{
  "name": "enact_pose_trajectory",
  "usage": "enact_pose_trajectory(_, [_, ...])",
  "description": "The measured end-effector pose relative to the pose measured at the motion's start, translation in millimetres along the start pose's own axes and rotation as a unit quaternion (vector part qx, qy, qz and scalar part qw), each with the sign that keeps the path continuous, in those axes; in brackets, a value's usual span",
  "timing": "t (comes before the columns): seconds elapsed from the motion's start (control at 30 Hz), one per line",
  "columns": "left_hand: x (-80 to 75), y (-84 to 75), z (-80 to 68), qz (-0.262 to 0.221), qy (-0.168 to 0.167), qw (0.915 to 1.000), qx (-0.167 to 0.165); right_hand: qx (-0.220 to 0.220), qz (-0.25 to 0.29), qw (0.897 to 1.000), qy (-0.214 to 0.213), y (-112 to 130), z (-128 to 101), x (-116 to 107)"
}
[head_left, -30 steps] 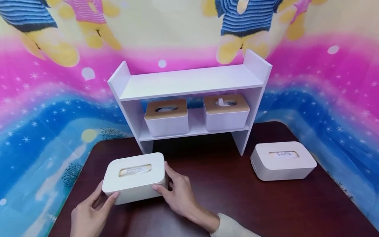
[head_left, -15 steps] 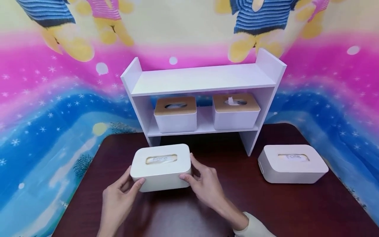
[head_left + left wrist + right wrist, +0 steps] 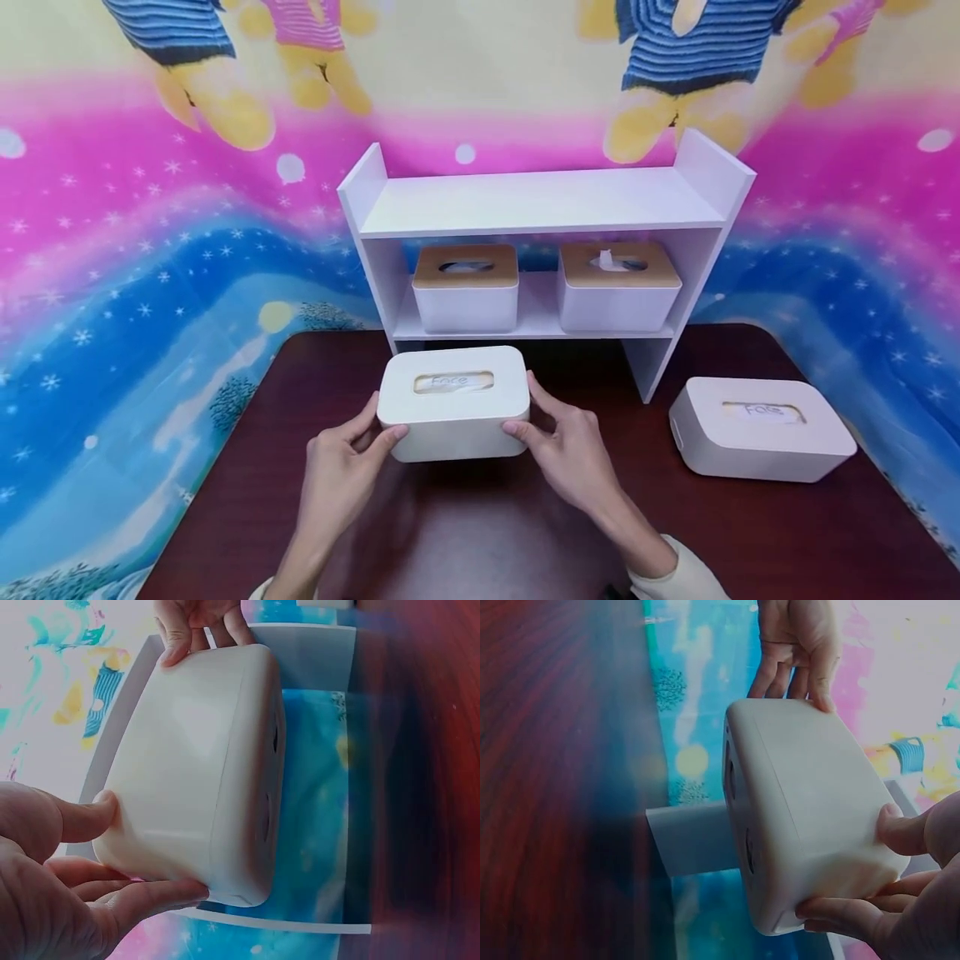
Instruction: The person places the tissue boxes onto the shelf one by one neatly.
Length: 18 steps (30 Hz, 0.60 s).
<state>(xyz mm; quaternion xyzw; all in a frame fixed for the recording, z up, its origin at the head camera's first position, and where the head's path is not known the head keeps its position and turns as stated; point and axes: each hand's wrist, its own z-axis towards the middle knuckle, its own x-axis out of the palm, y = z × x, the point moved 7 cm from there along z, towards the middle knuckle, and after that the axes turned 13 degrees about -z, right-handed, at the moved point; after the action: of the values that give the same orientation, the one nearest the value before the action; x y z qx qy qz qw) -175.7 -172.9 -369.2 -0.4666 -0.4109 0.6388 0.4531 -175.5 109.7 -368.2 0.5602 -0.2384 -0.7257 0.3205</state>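
Both hands carry a cream tissue box [image 3: 459, 440] between them, clear of the dark table in front of the shelf. "Face" is handwritten on the paper showing in the slot of its top. My left hand [image 3: 339, 473] grips its left end, the thumb on the front near corner. At the opposite end my right hand [image 3: 573, 454] holds it likewise, thumb in front and fingers around the side. The left wrist view shows the box [image 3: 169, 757] from its front and underside, and the right wrist view shows the box [image 3: 817, 795] with both hands at its ends.
Behind the hands stands a white two-tier shelf [image 3: 525, 204]. On its lower tier are two white tissue boxes with wooden lids, the left one [image 3: 465, 310] and the right one [image 3: 618, 310]. Another cream "Face" tissue box [image 3: 765, 454] sits on the table [image 3: 480, 550] at the right.
The two hands have carried the tissue box rightward and toward the shelf, and its tilt has levelled out. The head view has turned left a little, shifting the shelf rightward in the picture.
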Motion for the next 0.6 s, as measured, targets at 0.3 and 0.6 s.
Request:
enact_pose_trajectory(0.3, [0.2, -17.3, 5.8, 0.009, 0.012, 0.9998, 0.012, -0.036, -0.043, 0.998, -0.012, 9, 3, -18])
enact_pose_trajectory(0.6, [-6.9, -46.2, 13.5, 0.022, 0.02, 0.9989, 0.038, -0.092, -0.035, 0.995, -0.029, 33, 11, -37])
